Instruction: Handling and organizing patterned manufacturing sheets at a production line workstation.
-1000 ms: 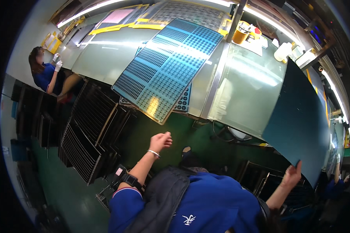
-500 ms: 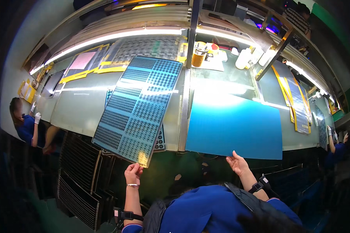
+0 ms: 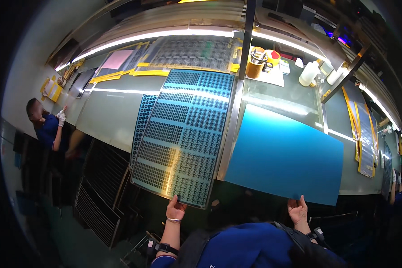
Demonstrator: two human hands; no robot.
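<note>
A blue-teal sheet [image 3: 187,131] covered with rows of small dark shapes lies tilted over the near bench edge, left of the post. Its near edge is pinched by my left hand [image 3: 176,210], thumb on top and fingers underneath. Part of another dark-patterned sheet [image 3: 144,118] shows beneath it on the left. To the right of the post, a plain blue sheet [image 3: 288,154] overhangs the bench front. My right hand [image 3: 298,211] grips its near edge, thumb over the edge and the other fingers partly hidden below.
Clear sheets with yellow edges [image 3: 187,51] lie at the back, with a pink sheet [image 3: 117,59] on the left. A brown cup of tools [image 3: 255,67] and a white bottle [image 3: 309,73] stand back right. A metal post [image 3: 249,40] divides the bench. Co-workers are at both sides.
The patterned sheet has swung straighter, baring more of the sheet beneath. My right hand has closed on the plain blue sheet's near edge. The whole view has shifted.
</note>
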